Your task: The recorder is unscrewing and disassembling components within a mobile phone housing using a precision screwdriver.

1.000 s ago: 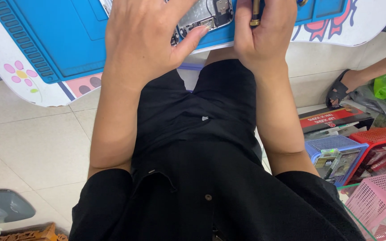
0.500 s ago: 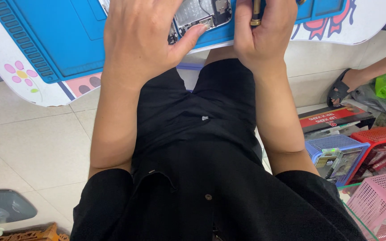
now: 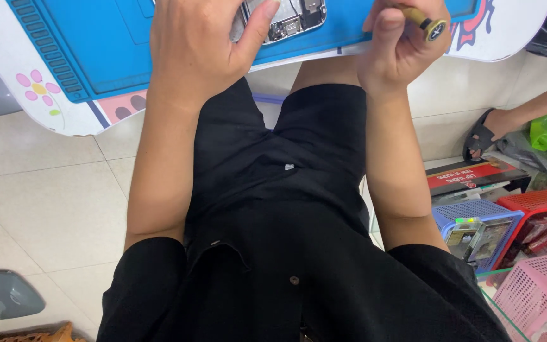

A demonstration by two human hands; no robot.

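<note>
The white table (image 3: 7, 76) fills the top of the view; its edge carries flower and cartoon decoration. It serves as the support for everything being handled.

The blue mat (image 3: 96, 44) lies flat on the table and covers most of the visible top. Its ribbed border runs along the near-left edge. The mat gives small parts a non-slip, contrasting surface.

The left hand (image 3: 201, 47) rests palm down on the mat, the forearm coming up from the lap. The fingers are spread and curled over the left end of the opened phone (image 3: 286, 19), and the thumb (image 3: 257, 25) presses on its lower edge. The hand is partly closed on the phone: a pinning hold rather than a full wrap. This keeps the phone from sliding while it is worked on.

The right hand (image 3: 400, 47) is closed into a loose fist at the near table edge, just right of the phone. It grips the screwdriver (image 3: 427, 24), a gold-coloured handle with a dark end cap. The cap end points toward the camera; the tip is hidden behind the fingers, so whether it touches the phone cannot be determined.

The phone lies on the mat at the top centre of the view, between the 2 hands, back open, with metal shields and small components exposed. Its upper part is cut off by the picture edge.

On the floor to the right stand a blue basket (image 3: 476, 215), a red basket (image 3: 539, 202) and a pink basket (image 3: 539, 285).
</note>
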